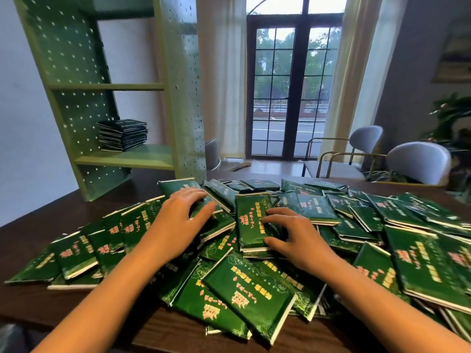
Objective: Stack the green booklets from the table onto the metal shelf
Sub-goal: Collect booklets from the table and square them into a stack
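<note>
Lot: green booklets, loose and overlapping in a heap, covering the table across the centre and right of the frame.

Pressing with the left hand, fingers spread and fairly straight, on overlapping covers just left of centre; holding nothing.

Resting the right hand on the centre booklet, fingers bent over the cover, thumb near its lower edge. Not showing clearly whether gripping or only pressing.

Destination: metal shelf, at upper left of the frame, on the table's far corner. Already carrying a neat stack on its lower board.

Step in hand, by judgement: gathering a batch.

- Likely paying off: drawing same-facing booklets together under both hands and squaring their edges against the table before lifting.
- Probably wiser: keeping the batch modest, the glossy covers looking slippery.
- Clamping from both sides, then landing the batch flush on the existing stack rather than beside it.
</note>
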{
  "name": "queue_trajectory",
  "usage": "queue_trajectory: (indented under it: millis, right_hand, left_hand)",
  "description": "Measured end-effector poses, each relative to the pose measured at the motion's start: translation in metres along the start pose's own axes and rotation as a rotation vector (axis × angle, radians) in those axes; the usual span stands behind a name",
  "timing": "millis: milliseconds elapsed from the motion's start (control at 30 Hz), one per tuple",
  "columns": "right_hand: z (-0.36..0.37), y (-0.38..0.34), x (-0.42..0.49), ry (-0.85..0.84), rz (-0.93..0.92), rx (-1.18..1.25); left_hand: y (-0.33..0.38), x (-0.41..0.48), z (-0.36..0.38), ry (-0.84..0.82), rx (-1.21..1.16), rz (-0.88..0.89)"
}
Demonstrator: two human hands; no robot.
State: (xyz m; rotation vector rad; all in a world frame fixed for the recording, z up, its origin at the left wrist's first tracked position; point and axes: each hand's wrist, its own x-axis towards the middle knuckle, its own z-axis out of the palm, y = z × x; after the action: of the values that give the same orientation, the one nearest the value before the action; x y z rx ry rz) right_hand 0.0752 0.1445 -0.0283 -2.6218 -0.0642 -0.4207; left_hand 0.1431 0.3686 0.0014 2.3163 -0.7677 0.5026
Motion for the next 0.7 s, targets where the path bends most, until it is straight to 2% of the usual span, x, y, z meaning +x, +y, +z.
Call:
queue_trajectory:
  millis: [133,300,567,700]
  right_hand:
    - [-0.002,0.004,0.000,0.048,0.078,0.135]
    - [-0.020,0.014,0.003,0.083,0.106,0.315]
    - [-0.056,0.048,0.007,0.522,0.177,0.591]
    - [-0.057,0.058,0.000,0.640,0.181,0.674]
  left_hand:
    - [0.014,0.004,0.006,0.120,-0.145,0.104]
    - [0.045,0.018,0.023,0.178,-0.363,0.205]
    - [0.079,0.039,0.077,0.114,-0.503,0.238]
    - [0.088,0.052,0.094,0.093,-0.480,0.205]
